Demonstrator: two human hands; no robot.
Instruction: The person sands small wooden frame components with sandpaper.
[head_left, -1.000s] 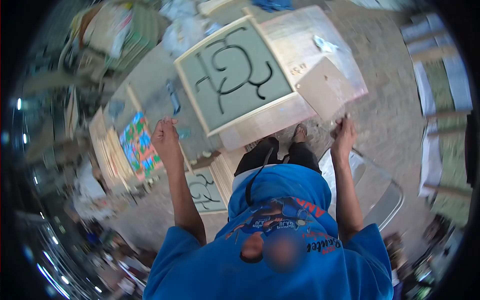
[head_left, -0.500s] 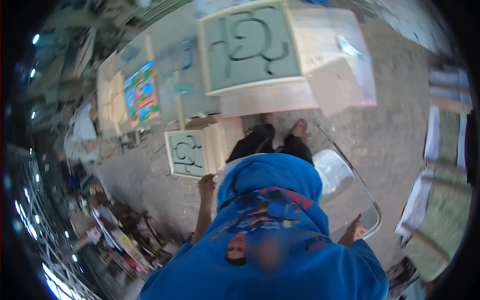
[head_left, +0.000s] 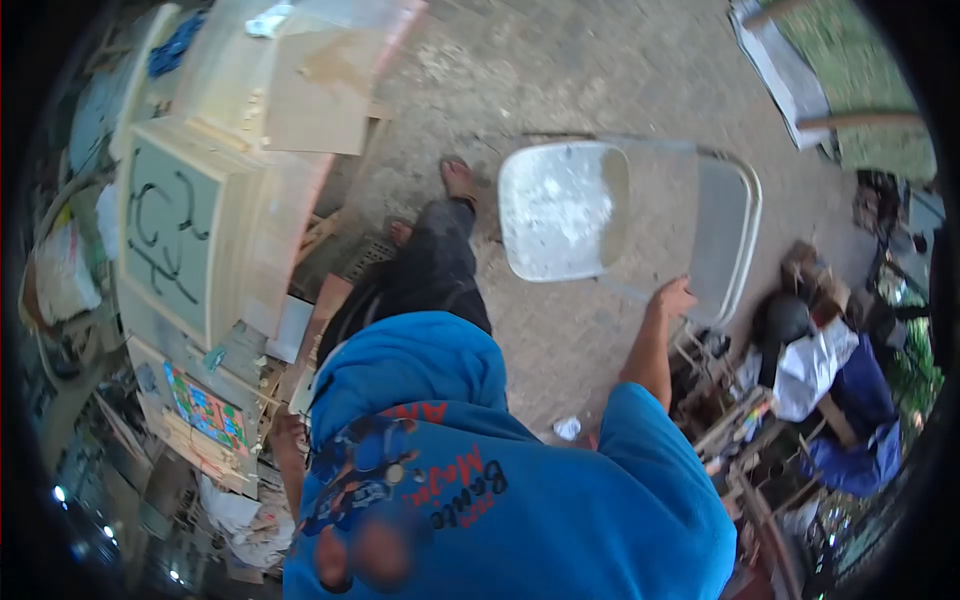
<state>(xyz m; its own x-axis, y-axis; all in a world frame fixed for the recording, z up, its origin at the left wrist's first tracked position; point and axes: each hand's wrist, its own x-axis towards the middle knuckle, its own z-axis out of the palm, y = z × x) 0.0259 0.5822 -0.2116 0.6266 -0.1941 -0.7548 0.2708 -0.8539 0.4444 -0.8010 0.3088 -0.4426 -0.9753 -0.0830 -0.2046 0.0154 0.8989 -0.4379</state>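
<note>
A metal chair (head_left: 560, 210) with a pale, worn seat stands at the centre right. My right hand (head_left: 676, 297) is closed round the near edge of its tubular backrest. Down at the lower left, my left hand (head_left: 288, 432) hangs beside my body near the workbench, its fingers curled; whether it holds something cannot be made out. Close to that side is a stack of wooden frames, topped by a grey-green panel (head_left: 172, 230) with black curved lines.
A brown board (head_left: 320, 92) lies on the workbench at the upper left. A colourful panel (head_left: 208, 408) is further down the bench. Piled clutter with a blue tarp (head_left: 862, 425) is at the right. Green panels (head_left: 850, 70) stand at the upper right.
My view and body have turned right, so the bench has shifted left. The chair now shows more fully, with my right hand still at its backrest. My left hand has come nearer the bench.
</note>
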